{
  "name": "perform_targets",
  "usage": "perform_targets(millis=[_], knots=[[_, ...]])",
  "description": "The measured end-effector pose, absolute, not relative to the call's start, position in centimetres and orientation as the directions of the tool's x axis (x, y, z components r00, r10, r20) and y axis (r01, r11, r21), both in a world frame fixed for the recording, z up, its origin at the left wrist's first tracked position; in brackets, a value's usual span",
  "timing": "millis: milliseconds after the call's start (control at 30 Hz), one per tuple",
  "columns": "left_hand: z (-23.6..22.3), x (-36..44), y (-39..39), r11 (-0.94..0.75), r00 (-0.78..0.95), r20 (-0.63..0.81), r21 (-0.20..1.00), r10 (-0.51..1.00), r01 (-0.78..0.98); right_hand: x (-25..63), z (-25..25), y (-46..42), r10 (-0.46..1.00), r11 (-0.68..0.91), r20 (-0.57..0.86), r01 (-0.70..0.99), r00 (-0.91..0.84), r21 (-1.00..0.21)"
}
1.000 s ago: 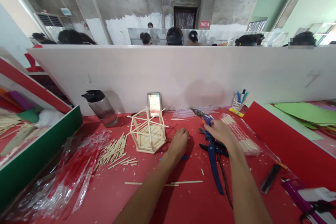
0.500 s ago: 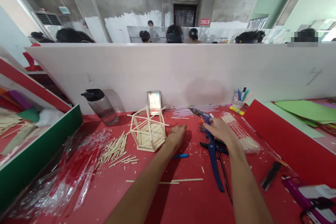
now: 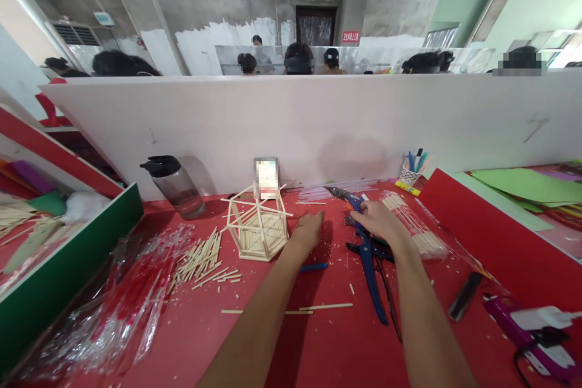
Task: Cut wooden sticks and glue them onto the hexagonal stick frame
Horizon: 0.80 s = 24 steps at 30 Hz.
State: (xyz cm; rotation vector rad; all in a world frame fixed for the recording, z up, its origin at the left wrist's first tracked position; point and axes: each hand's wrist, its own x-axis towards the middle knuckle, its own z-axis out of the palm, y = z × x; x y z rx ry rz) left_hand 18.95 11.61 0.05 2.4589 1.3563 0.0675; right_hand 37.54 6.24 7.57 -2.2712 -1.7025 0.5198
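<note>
My left hand (image 3: 308,231) is just right of an open frame of pale wooden sticks (image 3: 261,244), which stands on the red table. Its fingers are curled together, and whatever they pinch is too small or hidden to name. With its fingers closed around it, my right hand (image 3: 378,218) grips a blue glue gun (image 3: 351,199) whose nozzle points to the upper left. Directly below lie blue-handled cutters (image 3: 370,279), partly beside a black cord. A blue pen (image 3: 313,267) rests under my left wrist. Two long sticks (image 3: 330,307) lie closer to me, partly behind my left forearm.
Cut sticks (image 3: 200,260) are heaped left of the frame, beside crumpled clear plastic (image 3: 122,297). A water bottle (image 3: 177,188) and a lit phone (image 3: 267,177) stand by the white partition. Bundled sticks (image 3: 418,227) and a purple power strip (image 3: 531,339) lie right.
The view has shifted slightly. Both hands keep nearly the same places, and the stick frame stays where it was.
</note>
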Motion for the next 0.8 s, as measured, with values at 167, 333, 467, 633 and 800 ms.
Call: perform_targets(millis=[167, 333, 467, 633, 800], knots=[[-0.5, 17.7, 10.1, -0.507, 0.588, -0.125, 0.384, 0.799, 0.772, 37.8, 7.7, 6.1, 0.960, -0.280, -0.125, 0.870, 0.251, -0.406], [-1.3, 17.4, 10.2, -0.544, 0.643, -0.089, 0.452, 0.761, 0.707, 37.7, 7.9, 6.1, 0.960, -0.278, -0.134, 0.871, 0.244, -0.404], [-1.3, 17.5, 10.7, -0.581, 0.698, -0.087, 0.485, 0.711, 0.653, 37.6, 7.9, 6.2, 0.963, -0.270, -0.140, 0.872, 0.232, -0.409], [-0.7, 18.1, 10.3, -0.571, 0.682, -0.132, 0.446, 0.719, 0.689, 37.7, 7.6, 6.4, 0.961, -0.275, -0.148, 0.870, 0.234, -0.410], [0.0, 18.6, 8.1, -0.527, 0.595, -0.153, 0.330, 0.789, 0.783, 37.8, 7.5, 6.2, 0.961, -0.275, -0.151, 0.871, 0.233, -0.406]])
